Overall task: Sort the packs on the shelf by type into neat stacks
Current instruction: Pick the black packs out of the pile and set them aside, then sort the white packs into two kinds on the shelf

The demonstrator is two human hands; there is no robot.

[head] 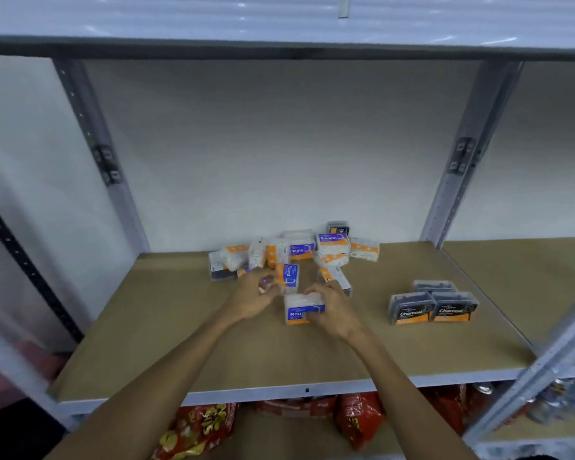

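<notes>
**Step in hand:** collecting the Round type. The flat Round pack (299,312), a small clear plastic box with a blue label, an orange base strip and white contents, lies just below frame centre on the brown shelf board (180,343). The right grip (332,308) is clamped on its right end. The upright Round pack (289,277), of the same make, stands on end directly above it in the frame. The left grip (254,295) is closed on its lower left edge.

**Next move (judgement):** bring the two packs together with labels aligned and edges flush, on bare board away from the other types.

**Surroundings:** At frame centre, the unsorted heap of white, blue and orange packs (312,252) lies near the back wall, with "Smooth" labels legible. At centre right, three dark Charcoal packs (412,310) are already grouped, well apart from the heap. Red snack bags (359,416) occupy the lower shelf.
</notes>
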